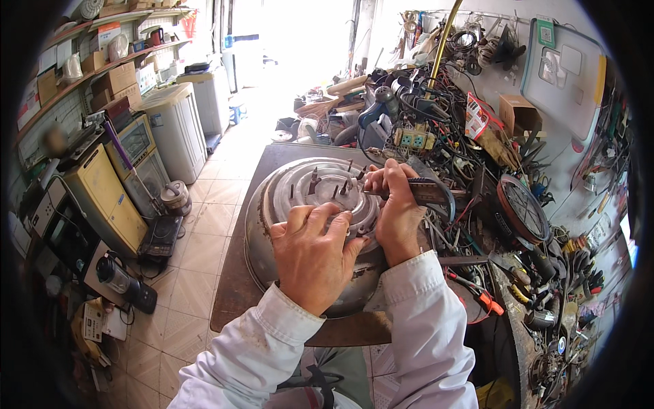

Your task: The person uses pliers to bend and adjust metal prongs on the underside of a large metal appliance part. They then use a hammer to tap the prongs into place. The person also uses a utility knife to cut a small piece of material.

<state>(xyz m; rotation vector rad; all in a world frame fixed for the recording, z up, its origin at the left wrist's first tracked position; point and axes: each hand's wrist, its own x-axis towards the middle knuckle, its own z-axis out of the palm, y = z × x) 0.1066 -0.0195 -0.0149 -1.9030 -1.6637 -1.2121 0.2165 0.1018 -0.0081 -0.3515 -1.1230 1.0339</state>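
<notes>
Left hand [315, 253], disc [325, 181], right [397, 217] gripping tool [426, 191] (apparently)

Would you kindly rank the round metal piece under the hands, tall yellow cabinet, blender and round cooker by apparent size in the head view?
1. Round metal piece
2. Tall yellow cabinet
3. Blender
4. Round cooker
True sizes may differ: the first is nearest.

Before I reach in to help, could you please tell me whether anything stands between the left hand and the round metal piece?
Nothing visible does: the left hand lies directly on the near side of the round metal piece, with its fingers bent.
</notes>
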